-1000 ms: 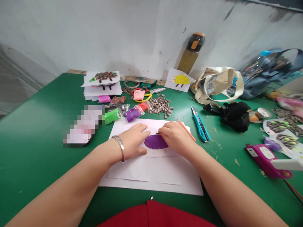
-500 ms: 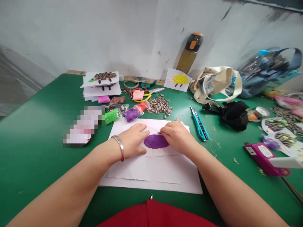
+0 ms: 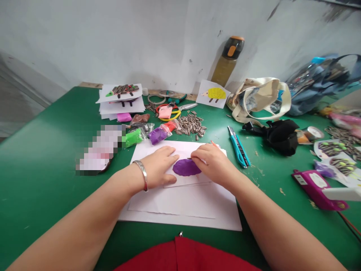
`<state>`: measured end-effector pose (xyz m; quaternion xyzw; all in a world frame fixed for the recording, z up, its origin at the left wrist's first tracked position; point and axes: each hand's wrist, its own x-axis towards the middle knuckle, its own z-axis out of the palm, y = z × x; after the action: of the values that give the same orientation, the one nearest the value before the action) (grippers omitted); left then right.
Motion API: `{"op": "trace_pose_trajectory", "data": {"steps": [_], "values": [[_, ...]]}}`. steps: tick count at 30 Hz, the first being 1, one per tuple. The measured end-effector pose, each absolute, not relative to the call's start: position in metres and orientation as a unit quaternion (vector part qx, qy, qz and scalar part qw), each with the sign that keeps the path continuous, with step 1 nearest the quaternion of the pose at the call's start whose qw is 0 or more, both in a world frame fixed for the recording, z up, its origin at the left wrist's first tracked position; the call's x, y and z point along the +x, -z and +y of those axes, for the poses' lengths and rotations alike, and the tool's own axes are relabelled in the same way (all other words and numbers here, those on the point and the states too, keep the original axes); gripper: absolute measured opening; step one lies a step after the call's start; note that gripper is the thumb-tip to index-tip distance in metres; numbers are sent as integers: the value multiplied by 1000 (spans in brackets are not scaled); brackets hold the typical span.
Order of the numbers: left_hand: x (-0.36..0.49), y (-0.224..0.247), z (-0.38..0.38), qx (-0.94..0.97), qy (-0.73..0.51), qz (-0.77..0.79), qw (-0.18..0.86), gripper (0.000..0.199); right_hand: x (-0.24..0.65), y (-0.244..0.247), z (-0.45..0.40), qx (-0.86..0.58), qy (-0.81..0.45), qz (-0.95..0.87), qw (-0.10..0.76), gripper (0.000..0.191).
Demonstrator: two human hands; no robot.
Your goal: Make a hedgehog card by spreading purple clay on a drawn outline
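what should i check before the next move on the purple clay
Purple clay oval: flat on the white paper, mostly uncovered: ok.
Left hand: resting flat on the paper beside the clay: ok.
Right hand: at the clay's edge; whether it grips anything: cannot tell.
Orange stick: nearly hidden behind the right hand: cannot tell.
Dark sliver at the clay's upper edge, what it is: cannot tell.
Teal utility knife: off the paper, apart from both hands: ok.
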<state>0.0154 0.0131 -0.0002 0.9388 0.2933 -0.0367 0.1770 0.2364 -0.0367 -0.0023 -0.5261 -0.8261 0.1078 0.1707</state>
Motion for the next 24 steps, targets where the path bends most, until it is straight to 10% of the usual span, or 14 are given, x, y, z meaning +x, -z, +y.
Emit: {"op": "trace_pose_trajectory", "data": {"steps": [24], "values": [[24,-20,6,914,78,330,222,41,200,17,-40,-488,-76,-855,157,19]]}}
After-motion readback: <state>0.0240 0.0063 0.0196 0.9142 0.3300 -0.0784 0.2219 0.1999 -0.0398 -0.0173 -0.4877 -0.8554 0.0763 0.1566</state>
